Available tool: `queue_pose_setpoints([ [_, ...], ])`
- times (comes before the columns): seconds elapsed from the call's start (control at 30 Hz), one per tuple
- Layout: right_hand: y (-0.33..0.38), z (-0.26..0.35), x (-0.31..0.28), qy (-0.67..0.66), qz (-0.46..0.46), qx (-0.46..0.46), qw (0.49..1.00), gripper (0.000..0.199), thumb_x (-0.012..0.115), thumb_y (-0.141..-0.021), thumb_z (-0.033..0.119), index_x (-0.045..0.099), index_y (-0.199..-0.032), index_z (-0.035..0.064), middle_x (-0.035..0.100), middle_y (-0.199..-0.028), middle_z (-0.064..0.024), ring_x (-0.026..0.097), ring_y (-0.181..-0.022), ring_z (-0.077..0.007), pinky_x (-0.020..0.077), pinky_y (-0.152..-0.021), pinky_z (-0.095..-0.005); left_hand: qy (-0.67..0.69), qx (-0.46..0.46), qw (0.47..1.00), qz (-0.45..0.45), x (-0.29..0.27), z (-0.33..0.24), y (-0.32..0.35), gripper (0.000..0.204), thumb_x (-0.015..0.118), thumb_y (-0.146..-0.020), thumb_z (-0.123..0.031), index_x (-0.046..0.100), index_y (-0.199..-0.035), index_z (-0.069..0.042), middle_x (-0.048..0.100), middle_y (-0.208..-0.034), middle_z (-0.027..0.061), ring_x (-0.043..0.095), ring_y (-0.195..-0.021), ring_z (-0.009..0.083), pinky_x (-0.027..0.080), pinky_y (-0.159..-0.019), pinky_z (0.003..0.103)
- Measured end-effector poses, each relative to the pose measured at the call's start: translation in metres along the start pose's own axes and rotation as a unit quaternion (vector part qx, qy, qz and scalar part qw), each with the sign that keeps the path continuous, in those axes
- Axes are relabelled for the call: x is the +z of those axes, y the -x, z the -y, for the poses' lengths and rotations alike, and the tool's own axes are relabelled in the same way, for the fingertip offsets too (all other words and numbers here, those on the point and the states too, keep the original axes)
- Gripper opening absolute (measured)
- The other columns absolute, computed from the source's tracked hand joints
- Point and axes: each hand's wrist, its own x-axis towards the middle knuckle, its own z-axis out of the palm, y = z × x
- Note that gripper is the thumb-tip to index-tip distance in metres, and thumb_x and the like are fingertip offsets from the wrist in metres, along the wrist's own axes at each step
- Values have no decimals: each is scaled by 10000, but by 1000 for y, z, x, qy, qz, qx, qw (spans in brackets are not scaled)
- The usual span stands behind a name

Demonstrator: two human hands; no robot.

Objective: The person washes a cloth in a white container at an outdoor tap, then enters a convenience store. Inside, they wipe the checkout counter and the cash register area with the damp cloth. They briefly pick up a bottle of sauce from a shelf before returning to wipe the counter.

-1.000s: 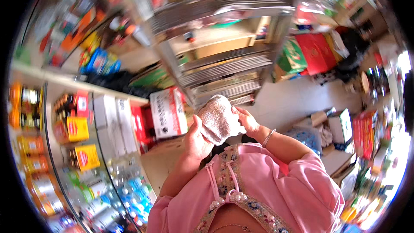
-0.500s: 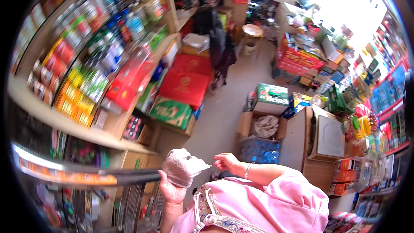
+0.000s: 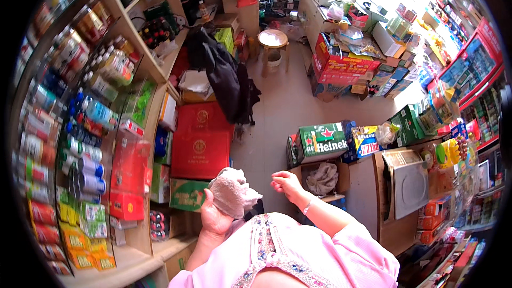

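Note:
My left hand (image 3: 214,215) holds a bunched greyish-pink cloth (image 3: 233,192), thumb up along its left side and palm beneath it. To the right of the cloth, apart from it, my right hand (image 3: 288,185) hangs in the air with its fingers curled together. Whether anything small sits between those fingertips I cannot make out. Beyond the cloth stand two stacked red boxes (image 3: 200,152) and a green carton (image 3: 186,194).
Shelves (image 3: 140,256) of bottles, cans and packets line the left. A black coat (image 3: 218,66) hangs over things by the shelving. Ahead is a round stool (image 3: 272,39). At right are a green beer carton (image 3: 321,141), an open cardboard box (image 3: 346,175) with cloth inside, and a counter (image 3: 368,197).
The view has turned, so the shelves sit farther left and the glass door edge at lower left is gone. The cloth stays in my left hand; my right hand remains apart from it.

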Motion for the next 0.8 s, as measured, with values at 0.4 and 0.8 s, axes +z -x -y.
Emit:
queue_pose_setpoints([
  [0.4,-139,93,-91,17,-223,51,973,191,576,-833,30,567,-1021,-1,642,-757,-109,567,-570,-120,449,-496,-221,-14,-123,989,79,100,-64,-293,625,403,-936,-511,372,-1379,-71,458,-1367,124,423,-1274,312,319,-1070,496],
  [0.8,-352,265,-228,130,-170,99,972,108,527,-898,58,545,-998,24,608,-712,-103,503,-502,-105,388,-400,-227,74,-137,985,79,196,-61,-519,628,428,-927,-513,404,-1347,-46,512,-1300,156,490,-1212,338,374,-1032,514],
])
